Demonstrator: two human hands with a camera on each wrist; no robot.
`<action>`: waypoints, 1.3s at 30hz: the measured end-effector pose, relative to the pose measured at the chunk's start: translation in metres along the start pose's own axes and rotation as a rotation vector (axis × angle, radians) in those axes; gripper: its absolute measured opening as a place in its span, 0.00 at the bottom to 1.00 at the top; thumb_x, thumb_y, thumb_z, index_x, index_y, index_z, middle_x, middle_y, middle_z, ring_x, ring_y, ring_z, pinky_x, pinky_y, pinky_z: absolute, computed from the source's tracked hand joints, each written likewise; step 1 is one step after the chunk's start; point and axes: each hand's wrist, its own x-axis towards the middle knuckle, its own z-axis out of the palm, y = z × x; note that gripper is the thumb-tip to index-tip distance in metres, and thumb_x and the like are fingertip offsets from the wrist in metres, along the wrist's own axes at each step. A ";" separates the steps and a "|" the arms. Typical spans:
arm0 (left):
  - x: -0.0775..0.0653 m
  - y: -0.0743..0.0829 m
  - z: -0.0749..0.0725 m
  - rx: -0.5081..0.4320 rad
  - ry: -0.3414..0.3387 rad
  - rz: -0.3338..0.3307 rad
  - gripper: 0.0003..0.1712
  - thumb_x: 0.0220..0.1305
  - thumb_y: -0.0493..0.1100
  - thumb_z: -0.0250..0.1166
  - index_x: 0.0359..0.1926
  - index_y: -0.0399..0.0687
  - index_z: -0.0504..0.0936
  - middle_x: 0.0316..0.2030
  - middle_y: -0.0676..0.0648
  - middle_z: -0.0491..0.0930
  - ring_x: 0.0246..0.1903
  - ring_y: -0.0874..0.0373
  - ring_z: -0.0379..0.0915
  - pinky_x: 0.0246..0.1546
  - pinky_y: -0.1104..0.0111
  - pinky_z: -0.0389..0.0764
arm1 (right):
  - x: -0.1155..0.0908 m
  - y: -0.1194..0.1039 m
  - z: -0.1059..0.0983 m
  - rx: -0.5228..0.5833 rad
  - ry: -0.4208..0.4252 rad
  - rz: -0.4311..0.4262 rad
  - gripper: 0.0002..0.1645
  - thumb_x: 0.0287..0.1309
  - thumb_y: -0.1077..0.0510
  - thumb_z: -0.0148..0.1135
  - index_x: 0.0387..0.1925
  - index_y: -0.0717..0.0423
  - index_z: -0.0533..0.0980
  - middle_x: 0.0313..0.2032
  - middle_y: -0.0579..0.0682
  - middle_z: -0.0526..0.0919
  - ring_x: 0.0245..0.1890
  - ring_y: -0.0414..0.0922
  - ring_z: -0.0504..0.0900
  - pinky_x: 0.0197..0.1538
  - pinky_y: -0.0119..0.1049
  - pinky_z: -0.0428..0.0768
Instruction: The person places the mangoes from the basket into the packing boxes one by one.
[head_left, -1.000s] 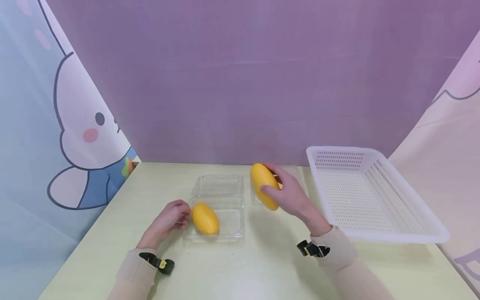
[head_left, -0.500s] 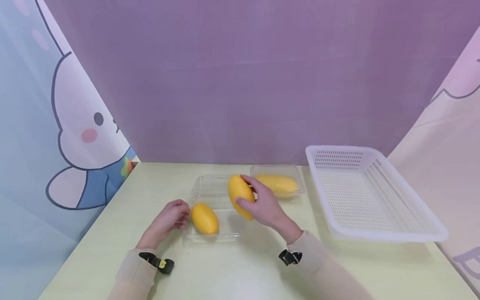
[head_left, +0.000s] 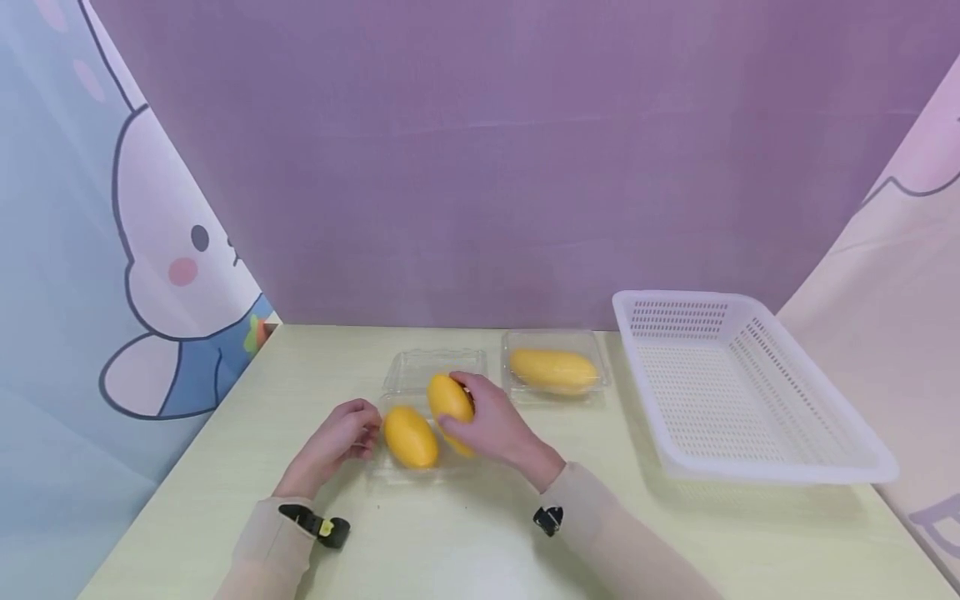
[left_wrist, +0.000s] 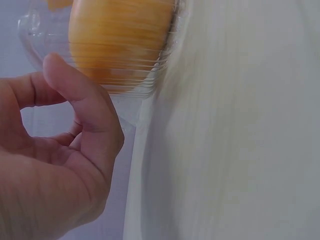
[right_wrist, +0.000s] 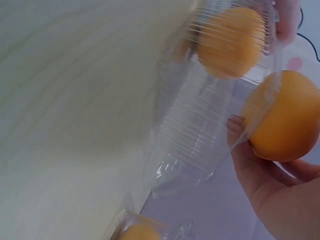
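Observation:
My right hand (head_left: pixel 487 417) holds a yellow mango (head_left: pixel 451 400) by its right side, tilted over the right half of an open clear plastic clamshell box (head_left: pixel 437 362). In the right wrist view the thumb and fingers curve around this mango (right_wrist: pixel 290 117), which overlaps the box rim. Another mango (head_left: pixel 410 437) lies in the box's left half. My left hand (head_left: pixel 348 433), fingers curled, pinches the box's left edge; the left wrist view shows the thumb tip (left_wrist: pixel 55 65) over the rim beside the mango inside (left_wrist: pixel 117 42).
A closed clear box (head_left: pixel 553 340) with a yellow mango inside (head_left: pixel 555 371) stands right of the open one, near the purple back wall (head_left: pixel 480 167). A white perforated basket (head_left: pixel 772 471) stands on the right of the pale table (head_left: pixel 420 550).
My right hand has carried its mango left and down, from in front of the closed box to over the open box. My left hand has stayed at the box's left edge.

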 end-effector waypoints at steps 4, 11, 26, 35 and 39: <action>0.000 0.000 0.000 0.006 -0.002 0.002 0.06 0.68 0.37 0.54 0.41 0.36 0.70 0.29 0.46 0.71 0.24 0.56 0.69 0.23 0.68 0.76 | 0.001 -0.002 0.006 -0.120 -0.044 0.032 0.42 0.59 0.43 0.64 0.71 0.57 0.67 0.61 0.52 0.75 0.48 0.46 0.76 0.49 0.41 0.78; 0.002 -0.002 0.000 0.012 0.001 -0.008 0.07 0.68 0.38 0.53 0.41 0.36 0.71 0.29 0.45 0.71 0.24 0.55 0.69 0.24 0.68 0.76 | 0.003 -0.002 0.014 -0.299 -0.129 0.028 0.39 0.60 0.43 0.58 0.70 0.55 0.68 0.61 0.52 0.75 0.48 0.46 0.76 0.52 0.42 0.77; 0.000 -0.002 -0.001 0.023 -0.004 0.011 0.07 0.67 0.38 0.53 0.41 0.36 0.71 0.30 0.45 0.71 0.24 0.55 0.69 0.24 0.68 0.76 | 0.007 -0.005 0.020 -0.567 -0.172 -0.034 0.24 0.56 0.47 0.59 0.47 0.61 0.77 0.37 0.49 0.69 0.34 0.47 0.69 0.30 0.35 0.72; 0.000 -0.002 -0.001 0.036 -0.002 0.002 0.08 0.68 0.38 0.53 0.41 0.36 0.71 0.30 0.44 0.72 0.24 0.55 0.69 0.24 0.67 0.76 | 0.013 -0.008 0.005 -0.482 -0.129 -0.016 0.28 0.69 0.49 0.56 0.59 0.66 0.77 0.54 0.57 0.78 0.52 0.53 0.77 0.54 0.46 0.81; 0.000 -0.001 0.000 0.041 0.001 0.005 0.08 0.68 0.38 0.53 0.41 0.36 0.71 0.29 0.44 0.72 0.24 0.54 0.69 0.24 0.67 0.76 | 0.017 -0.008 -0.005 -0.452 0.010 0.017 0.24 0.68 0.54 0.58 0.56 0.69 0.78 0.53 0.61 0.79 0.53 0.56 0.79 0.58 0.49 0.79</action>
